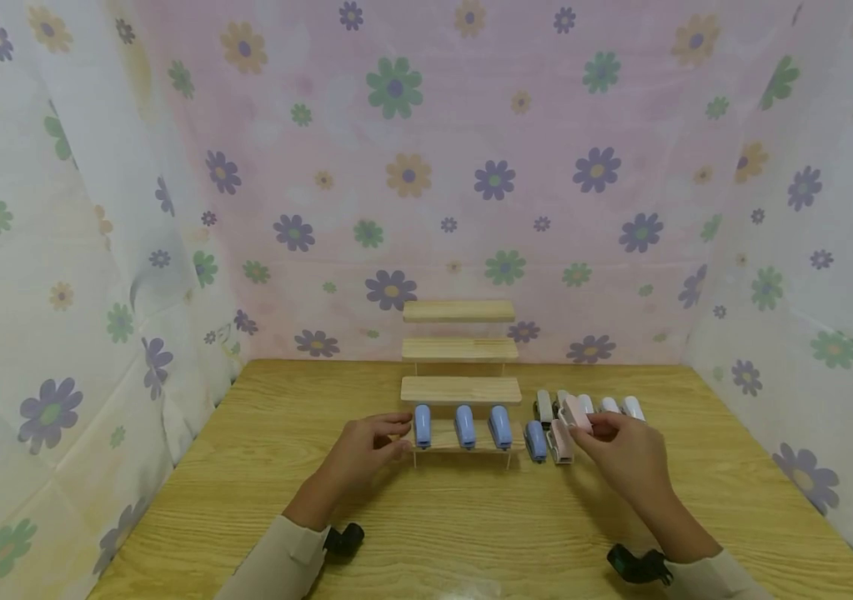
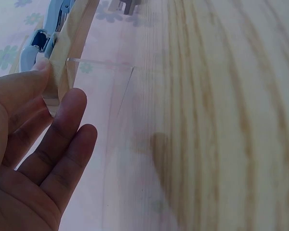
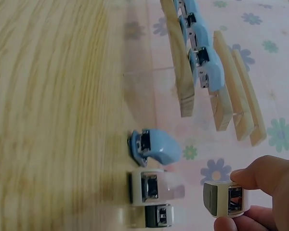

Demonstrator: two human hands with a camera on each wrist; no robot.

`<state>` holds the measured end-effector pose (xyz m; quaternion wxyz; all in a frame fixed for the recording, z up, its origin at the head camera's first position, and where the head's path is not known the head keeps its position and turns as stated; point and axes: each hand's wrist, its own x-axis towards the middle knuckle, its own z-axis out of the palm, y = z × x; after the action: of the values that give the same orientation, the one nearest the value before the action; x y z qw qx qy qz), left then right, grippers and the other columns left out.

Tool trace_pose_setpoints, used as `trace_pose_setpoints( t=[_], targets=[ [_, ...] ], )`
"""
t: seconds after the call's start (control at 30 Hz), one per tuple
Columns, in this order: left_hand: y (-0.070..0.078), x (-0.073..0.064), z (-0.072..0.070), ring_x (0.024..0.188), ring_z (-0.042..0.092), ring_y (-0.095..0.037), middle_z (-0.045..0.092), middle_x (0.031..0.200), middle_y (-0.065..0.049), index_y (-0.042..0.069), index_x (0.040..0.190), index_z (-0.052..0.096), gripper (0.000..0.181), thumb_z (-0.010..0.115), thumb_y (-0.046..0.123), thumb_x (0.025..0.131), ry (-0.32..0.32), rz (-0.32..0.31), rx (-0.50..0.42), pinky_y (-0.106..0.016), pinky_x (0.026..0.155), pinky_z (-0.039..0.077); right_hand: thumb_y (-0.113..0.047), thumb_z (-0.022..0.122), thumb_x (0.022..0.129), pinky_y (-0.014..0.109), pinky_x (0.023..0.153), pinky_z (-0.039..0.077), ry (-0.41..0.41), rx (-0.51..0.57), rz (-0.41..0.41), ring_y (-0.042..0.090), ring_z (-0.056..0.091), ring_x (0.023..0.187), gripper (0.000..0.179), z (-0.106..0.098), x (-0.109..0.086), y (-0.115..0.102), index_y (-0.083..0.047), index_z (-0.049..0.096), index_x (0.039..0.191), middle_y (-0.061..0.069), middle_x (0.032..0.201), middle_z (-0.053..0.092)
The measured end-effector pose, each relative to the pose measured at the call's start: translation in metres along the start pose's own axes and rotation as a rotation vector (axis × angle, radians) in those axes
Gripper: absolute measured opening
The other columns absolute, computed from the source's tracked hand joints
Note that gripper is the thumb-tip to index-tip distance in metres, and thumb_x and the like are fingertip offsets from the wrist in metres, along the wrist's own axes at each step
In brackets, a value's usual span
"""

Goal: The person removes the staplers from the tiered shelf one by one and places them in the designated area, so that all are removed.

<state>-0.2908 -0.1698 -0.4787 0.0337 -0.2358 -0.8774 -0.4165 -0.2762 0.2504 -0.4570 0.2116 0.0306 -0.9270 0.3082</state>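
Observation:
My right hand [image 1: 632,458] pinches a small pink stapler [image 1: 574,414] between thumb and fingers, raised over the group on the table. Below it a second pink stapler [image 1: 560,442] stands beside a blue stapler [image 1: 535,441]. Three blue staplers [image 1: 464,426] sit spaced out on the lowest wooden shelf [image 1: 443,438]. At that shelf's left end is my left hand [image 1: 366,450], fingers loosely extended. In the left wrist view, its thumb [image 2: 24,84] lies against the shelf end by the leftmost blue stapler [image 2: 31,50]; whether it presses is unclear.
Three higher wooden tiers [image 1: 460,390] rise behind the lowest shelf. Grey staplers [image 1: 543,407] and several white staplers [image 1: 632,407] stand behind my right hand, partly hidden. Flower-printed cloth [image 1: 441,167] surrounds the wooden table [image 1: 456,533] at the back and both sides.

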Motion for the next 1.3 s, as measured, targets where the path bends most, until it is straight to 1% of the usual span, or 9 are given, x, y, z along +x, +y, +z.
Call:
trace_pose_setpoints(
  t=[0.1,0.33,0.47,0.6,0.8,0.93,1.03,1.13,1.3],
  targets=[
    [0.000,0.000,0.000,0.109,0.070,-0.017,0.059,0.151,0.000,0.008,0.137,0.068,0.044,0.070,0.031,0.100,0.001,-0.006,-0.001,-0.023,0.084,0.059,-0.041,0.082,0.089,0.034,0.064,0.058,-0.021,-0.008,0.027,0.019,0.073,0.078,0.041,-0.002,-0.002,0.007,-0.005,0.080,0.109,0.003,0.088,0.079],
    [-0.002,0.000,0.001,0.105,0.071,-0.015,0.058,0.152,0.001,0.010,0.138,0.067,0.044,0.070,0.031,0.100,-0.005,-0.012,0.004,-0.021,0.082,0.059,-0.047,0.080,0.089,0.034,0.062,0.056,-0.091,-0.019,0.103,0.017,0.072,0.077,0.049,-0.005,-0.006,0.018,-0.005,0.079,0.113,0.005,0.091,0.079],
    [-0.003,0.000,0.002,0.113,0.070,-0.019,0.058,0.151,-0.001,0.008,0.138,0.067,0.043,0.070,0.030,0.100,-0.002,-0.002,-0.013,-0.022,0.086,0.059,-0.050,0.080,0.089,0.035,0.062,0.056,-0.139,-0.016,0.151,0.020,0.072,0.079,0.051,-0.006,-0.008,0.022,-0.005,0.079,0.112,0.008,0.095,0.079],
    [-0.003,-0.001,0.003,0.119,0.069,-0.022,0.058,0.151,-0.001,0.008,0.138,0.067,0.043,0.070,0.027,0.100,-0.002,-0.005,-0.024,-0.023,0.088,0.059,-0.051,0.080,0.088,0.035,0.061,0.055,-0.177,-0.013,0.174,0.021,0.072,0.080,0.053,-0.006,-0.007,0.025,-0.005,0.078,0.112,0.010,0.098,0.079],
    [-0.003,-0.001,0.002,0.125,0.065,-0.022,0.058,0.151,-0.001,0.010,0.138,0.068,0.042,0.070,0.029,0.100,0.003,0.002,0.008,-0.028,0.092,0.059,-0.049,0.082,0.087,0.034,0.060,0.054,-0.195,-0.014,0.180,0.019,0.071,0.079,0.048,-0.003,-0.008,0.029,-0.007,0.079,0.110,0.009,0.097,0.079],
    [-0.002,-0.001,0.002,0.118,0.069,-0.021,0.058,0.151,-0.002,0.009,0.138,0.067,0.043,0.070,0.029,0.100,0.000,0.008,0.005,-0.026,0.088,0.060,-0.048,0.082,0.087,0.034,0.060,0.053,-0.197,-0.015,0.175,0.020,0.071,0.079,0.046,-0.001,-0.009,0.031,-0.008,0.079,0.109,0.009,0.096,0.079],
    [-0.002,0.000,0.001,0.104,0.071,-0.015,0.058,0.151,0.000,0.010,0.138,0.067,0.043,0.071,0.030,0.100,-0.005,-0.007,-0.008,-0.022,0.080,0.060,-0.047,0.082,0.087,0.035,0.060,0.053,-0.198,-0.018,0.173,0.022,0.071,0.080,0.046,0.000,-0.010,0.032,-0.007,0.079,0.109,0.008,0.096,0.079],
    [-0.001,0.001,0.001,0.094,0.070,-0.008,0.057,0.152,0.002,0.011,0.138,0.067,0.043,0.071,0.030,0.099,-0.009,-0.028,-0.020,-0.021,0.075,0.060,-0.047,0.082,0.087,0.035,0.060,0.054,-0.197,-0.021,0.173,0.023,0.072,0.081,0.046,0.001,-0.009,0.032,-0.007,0.079,0.109,0.009,0.096,0.079],
    [-0.001,0.001,0.001,0.091,0.069,-0.005,0.057,0.152,0.002,0.011,0.138,0.068,0.043,0.072,0.029,0.099,-0.009,-0.031,-0.015,-0.021,0.074,0.060,-0.047,0.083,0.086,0.035,0.059,0.054,-0.202,-0.021,0.178,0.023,0.072,0.081,0.046,0.001,-0.008,0.033,-0.006,0.079,0.108,0.009,0.095,0.079]
  ],
)
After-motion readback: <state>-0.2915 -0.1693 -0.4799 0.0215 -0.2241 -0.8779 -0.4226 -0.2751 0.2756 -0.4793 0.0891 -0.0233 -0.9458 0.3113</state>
